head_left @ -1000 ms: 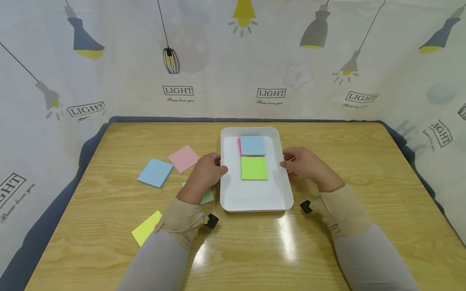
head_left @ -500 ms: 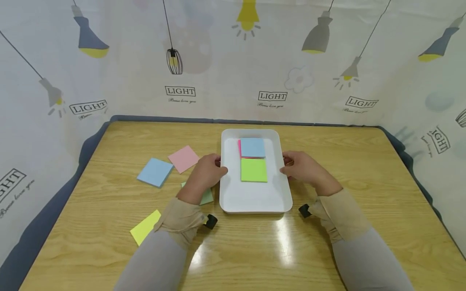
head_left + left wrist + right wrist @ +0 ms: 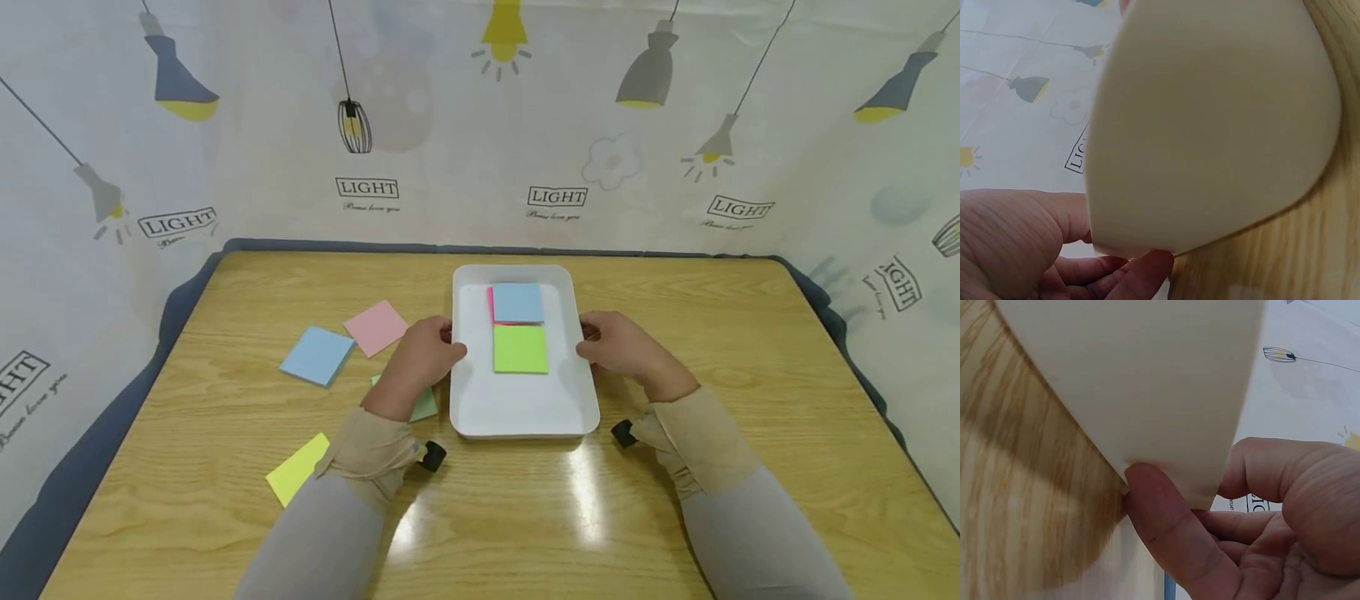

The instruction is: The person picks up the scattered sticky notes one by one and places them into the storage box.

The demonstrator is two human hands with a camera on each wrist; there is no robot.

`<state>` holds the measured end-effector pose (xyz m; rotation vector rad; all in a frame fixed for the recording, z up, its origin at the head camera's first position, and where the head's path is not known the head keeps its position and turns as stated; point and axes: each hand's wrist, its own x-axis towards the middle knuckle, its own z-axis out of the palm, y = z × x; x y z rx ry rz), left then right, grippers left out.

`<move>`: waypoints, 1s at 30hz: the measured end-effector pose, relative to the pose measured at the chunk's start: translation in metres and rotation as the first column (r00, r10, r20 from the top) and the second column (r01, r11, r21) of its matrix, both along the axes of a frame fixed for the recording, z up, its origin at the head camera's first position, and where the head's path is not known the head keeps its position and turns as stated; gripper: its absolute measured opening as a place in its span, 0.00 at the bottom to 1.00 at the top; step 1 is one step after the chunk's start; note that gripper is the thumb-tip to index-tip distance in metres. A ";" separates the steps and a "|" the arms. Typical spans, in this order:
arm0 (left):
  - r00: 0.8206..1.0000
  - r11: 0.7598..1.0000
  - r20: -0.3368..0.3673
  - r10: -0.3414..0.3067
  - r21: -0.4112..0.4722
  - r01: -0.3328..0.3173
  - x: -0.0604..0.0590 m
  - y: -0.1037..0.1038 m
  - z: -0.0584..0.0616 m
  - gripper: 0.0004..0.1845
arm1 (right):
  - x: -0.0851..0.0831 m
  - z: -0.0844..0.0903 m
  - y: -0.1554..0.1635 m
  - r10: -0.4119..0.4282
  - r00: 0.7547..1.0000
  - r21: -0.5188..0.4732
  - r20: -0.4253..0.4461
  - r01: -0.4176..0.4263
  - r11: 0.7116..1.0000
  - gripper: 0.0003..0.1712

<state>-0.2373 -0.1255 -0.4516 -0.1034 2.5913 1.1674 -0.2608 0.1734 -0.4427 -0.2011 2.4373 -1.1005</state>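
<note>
Tray pinched by L hand on its left & R hand on its right, so uneven grip cd tilt it & slide lime pad w/in

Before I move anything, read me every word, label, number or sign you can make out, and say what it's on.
"LIGHT": boxed print, repeated across the backdrop; some copies are incomplete.
"love you": small script under the boxes; its first word is too blurred to read surely.
White tray and paper squares: no text visible.
Wrist views: only fragments of the backdrop's print.
</note>
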 end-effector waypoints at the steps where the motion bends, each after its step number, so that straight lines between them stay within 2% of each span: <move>1: 1.000 1.000 -0.005 -0.003 -0.005 0.003 0.000 0.000 0.000 0.26 | 0.000 0.000 0.000 0.001 1.000 0.001 -0.002 -0.001 1.000 0.28; 15: 1.000 0.999 0.010 -0.021 -0.045 0.021 0.001 -0.001 0.003 0.29 | 0.000 0.000 -0.002 0.001 1.000 0.026 -0.006 -0.001 1.000 0.27; 22: 1.000 0.998 -0.009 -0.011 -0.056 0.010 0.003 0.000 0.013 0.24 | 0.000 -0.002 0.000 -0.001 1.000 0.036 -0.011 0.001 0.999 0.28; 30: 0.998 0.999 -0.056 0.026 -0.045 -0.029 0.009 -0.009 0.029 0.32 | 0.000 -0.002 -0.002 0.005 1.000 0.043 -0.017 -0.005 0.999 0.29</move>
